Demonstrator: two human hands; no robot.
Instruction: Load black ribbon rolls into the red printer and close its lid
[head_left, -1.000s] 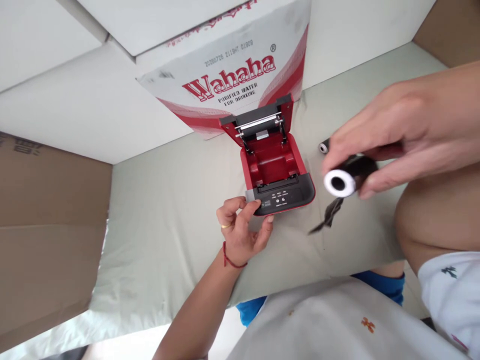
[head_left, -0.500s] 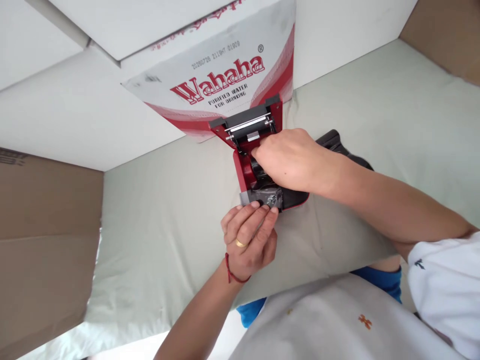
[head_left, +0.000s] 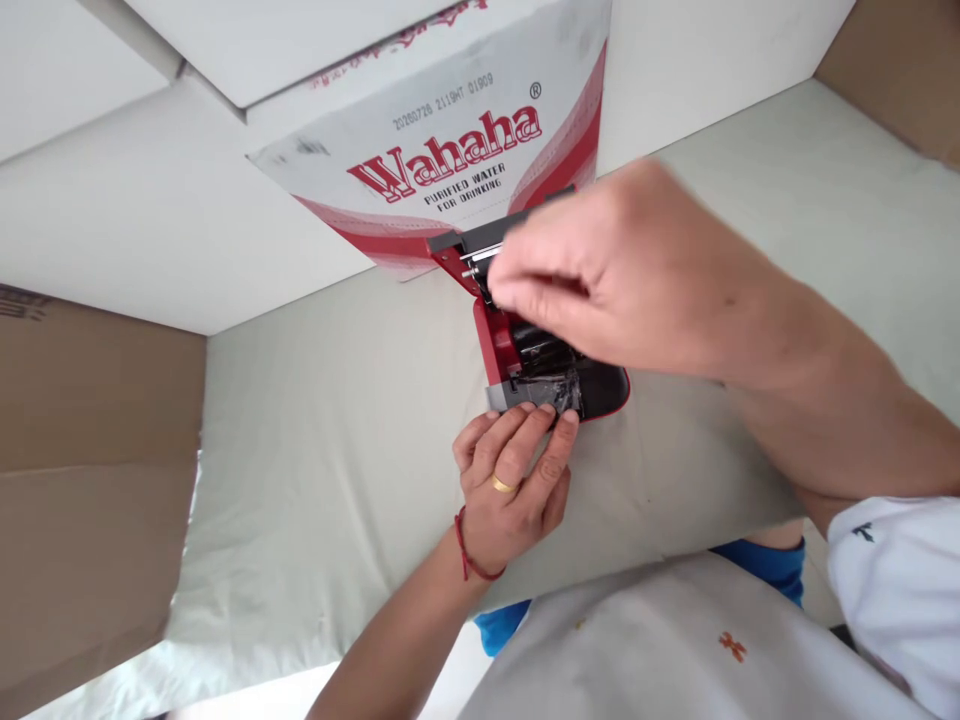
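A small red and black printer (head_left: 490, 345) sits on the cloth with its lid (head_left: 447, 243) raised. Inside its bay lies a roll of shiny black film (head_left: 534, 345), partly hidden by my right hand. The loose film end (head_left: 551, 390) is drawn over the front panel. My left hand (head_left: 517, 465) keeps that end pressed down at the front edge, fingers together. In front of the raised lid is my right hand (head_left: 630, 270), blurred, with curled fingers and the thumb close to the index finger. Whatever lies between those fingertips, if anything, cannot be made out.
Behind the printer stands a white and red water carton (head_left: 450, 140), close to the lid. A brown cardboard box (head_left: 97, 480) is at the left and another cardboard box (head_left: 896, 75) at the far right. Pale green cloth (head_left: 322, 430) covers the surface.
My right hand brought the film roll into the printer bay, let it go, then rose to the lid. My left hand moved onto the film end at the front panel.
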